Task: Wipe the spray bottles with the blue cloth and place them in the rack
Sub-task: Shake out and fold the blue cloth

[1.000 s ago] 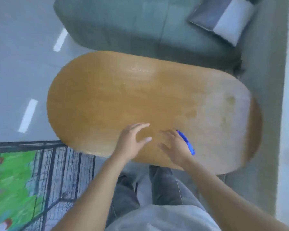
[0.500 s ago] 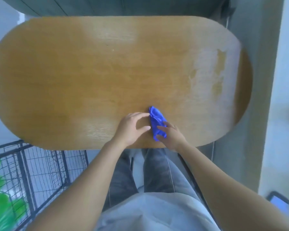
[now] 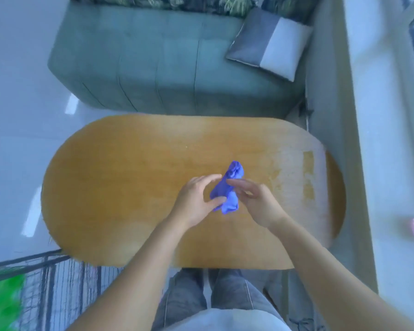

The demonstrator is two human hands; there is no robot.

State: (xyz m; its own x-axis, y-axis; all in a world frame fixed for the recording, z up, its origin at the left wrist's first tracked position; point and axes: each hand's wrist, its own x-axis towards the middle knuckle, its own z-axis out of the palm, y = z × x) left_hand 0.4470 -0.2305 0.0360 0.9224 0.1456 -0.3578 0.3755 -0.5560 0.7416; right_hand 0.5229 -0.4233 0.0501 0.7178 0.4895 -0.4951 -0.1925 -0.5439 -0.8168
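Head view: looking down over the scene.
Sofa (image 3: 177,68): green, past the table's far edge, a grey and white cushion (image 3: 270,45) at its right end.
Table (image 3: 129,187): oval, wooden.
Rack (image 3: 58,290): dark wire, off the table's near left corner.
Left hand (image 3: 196,201): thumb and fingers pinch the cloth's left side.
Right hand (image 3: 256,201): fingers hold the cloth's right side.
Blue cloth (image 3: 227,189): bunched, between both hands, above the table's middle.
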